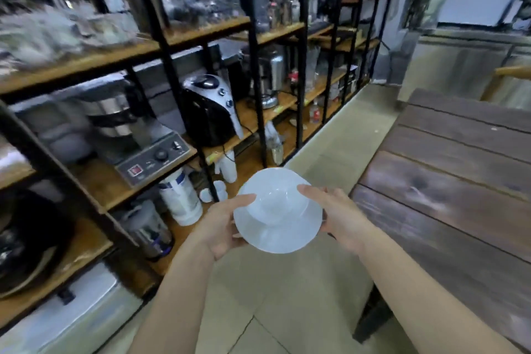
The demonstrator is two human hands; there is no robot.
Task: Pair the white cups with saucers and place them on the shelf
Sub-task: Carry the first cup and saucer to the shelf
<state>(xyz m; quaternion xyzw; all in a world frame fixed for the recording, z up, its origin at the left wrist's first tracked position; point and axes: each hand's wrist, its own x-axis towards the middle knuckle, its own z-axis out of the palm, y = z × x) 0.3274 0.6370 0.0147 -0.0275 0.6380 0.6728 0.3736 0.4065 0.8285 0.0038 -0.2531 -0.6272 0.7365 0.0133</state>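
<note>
— How is your grip just now?

— Both of your hands are closed on the same load; your left hand [222, 228] clasps the left rim of the white saucer [283, 234], thumb lying across the top and the other fingers tucked under it; your right hand [334, 214] clasps the right rim, thumb reaching inward over the edge of the white cup [274, 201].

— And where does the cup sit?

— Upright in the middle of the saucer, mouth open toward you (the picture is blurred, so I cannot tell where its handle points); the pair is held in the air in front of you, above the pale tiled floor [301, 296], touching nothing but your hands.

— What is around you?

— To your left stands the shelf [94, 181], a black metal frame with wooden boards; a grey machine with a red switch [138, 149] and a black and silver appliance [211, 112] stand on the middle board, and a white tub with a blue label [181, 197] stands on the board below, near your left hand; to your right is the dark wooden table [459, 181], its near corner just beside your right wrist.
</note>
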